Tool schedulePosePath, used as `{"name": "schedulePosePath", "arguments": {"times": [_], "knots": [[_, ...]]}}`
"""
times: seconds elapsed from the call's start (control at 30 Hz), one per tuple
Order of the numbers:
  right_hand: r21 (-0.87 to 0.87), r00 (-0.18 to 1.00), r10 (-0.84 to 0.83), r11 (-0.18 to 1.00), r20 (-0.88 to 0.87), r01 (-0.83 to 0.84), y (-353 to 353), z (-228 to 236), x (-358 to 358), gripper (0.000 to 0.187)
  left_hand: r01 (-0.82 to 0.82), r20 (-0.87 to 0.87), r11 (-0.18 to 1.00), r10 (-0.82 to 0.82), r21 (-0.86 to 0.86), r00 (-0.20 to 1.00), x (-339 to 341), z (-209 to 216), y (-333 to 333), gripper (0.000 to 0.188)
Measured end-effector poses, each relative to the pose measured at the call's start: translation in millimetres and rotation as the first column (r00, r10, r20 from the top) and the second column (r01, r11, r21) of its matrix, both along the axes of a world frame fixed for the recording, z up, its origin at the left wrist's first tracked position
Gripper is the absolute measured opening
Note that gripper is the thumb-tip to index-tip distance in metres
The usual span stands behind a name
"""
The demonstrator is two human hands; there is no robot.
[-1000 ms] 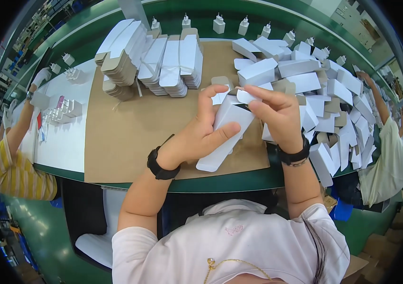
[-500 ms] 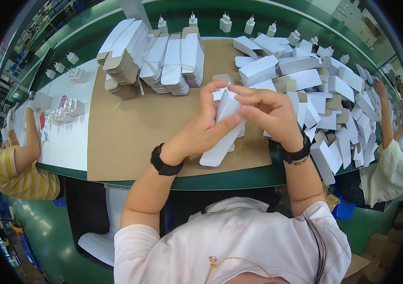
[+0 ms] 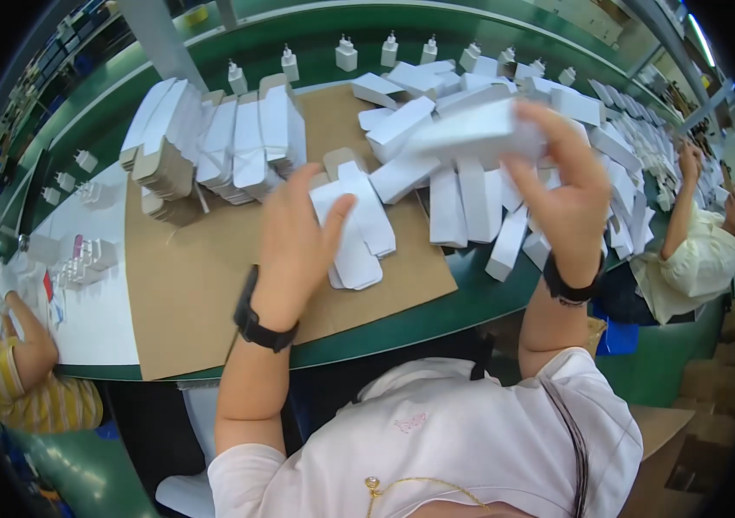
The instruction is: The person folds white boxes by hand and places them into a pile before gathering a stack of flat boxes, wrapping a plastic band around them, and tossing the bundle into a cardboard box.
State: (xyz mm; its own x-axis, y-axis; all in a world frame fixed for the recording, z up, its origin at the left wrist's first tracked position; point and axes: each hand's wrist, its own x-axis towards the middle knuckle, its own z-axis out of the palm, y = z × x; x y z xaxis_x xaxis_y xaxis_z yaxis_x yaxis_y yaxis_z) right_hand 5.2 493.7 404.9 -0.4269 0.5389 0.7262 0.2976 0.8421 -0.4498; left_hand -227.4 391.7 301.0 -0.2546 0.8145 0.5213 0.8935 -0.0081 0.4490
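Observation:
My right hand (image 3: 561,177) grips a folded white box (image 3: 462,134) by its end, above the heap of white boxes (image 3: 475,203) at the right. Both the hand and the box are smeared by motion. Fingers apart, my left hand (image 3: 294,242) hovers at the left side of a few flat white cartons (image 3: 359,229) lying on the brown cardboard sheet (image 3: 203,289). The left fingertips come close to the top carton; whether they touch it I cannot tell.
Bundled stacks of flat cartons (image 3: 246,142) stand at the back left of the sheet. White chargers (image 3: 346,56) line the green ledge behind. One co-worker (image 3: 26,363) sits at the left, another (image 3: 678,250) at the right. The table's green edge (image 3: 367,341) curves in front of me.
My hands have parted. The right has carried the box away to the right, over the heap; the left has let go of it and moved left. The view has also turned.

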Motion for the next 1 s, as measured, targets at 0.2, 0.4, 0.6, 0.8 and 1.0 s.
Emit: {"name": "schedulePosePath", "arguments": {"times": [0.2, 0.4, 0.6, 0.8, 1.0], "knots": [[0.522, 0.855, -0.446, 0.811, 0.264, 0.262, 31.7, -36.2, 27.1, 0.039, -0.014, 0.155, 0.888, 0.096, -0.459, 0.983, -1.3, -7.5, 1.1, 0.072], [0.265, 0.982, -0.049, 0.964, 0.184, -0.002, 9.2, -52.2, 7.9, 0.021, 0.037, 0.396, 0.935, 0.114, -0.353, 0.911, -10.4, -14.3, 2.7, 0.081], [-0.476, 0.943, 0.322, 0.844, 0.081, -0.247, -9.4, -59.8, -39.9, 0.038, 0.115, 0.735, 0.979, 0.046, -0.167, 0.677, -3.0, 13.6, -2.0, 0.048], [-0.356, 0.944, 0.327, 0.889, 0.049, -0.289, -8.3, -67.3, -69.6, 0.041, 0.221, 0.833, 0.973, -0.179, 0.070, 0.524, 14.0, 10.4, -4.8, 0.019], [-0.607, 0.859, 0.503, 0.654, -0.096, -0.451, 5.3, -74.2, -65.7, 0.038, 0.339, 0.598, 0.920, -0.386, 0.196, 0.702, 22.9, 5.7, -2.5, 0.054]]}}
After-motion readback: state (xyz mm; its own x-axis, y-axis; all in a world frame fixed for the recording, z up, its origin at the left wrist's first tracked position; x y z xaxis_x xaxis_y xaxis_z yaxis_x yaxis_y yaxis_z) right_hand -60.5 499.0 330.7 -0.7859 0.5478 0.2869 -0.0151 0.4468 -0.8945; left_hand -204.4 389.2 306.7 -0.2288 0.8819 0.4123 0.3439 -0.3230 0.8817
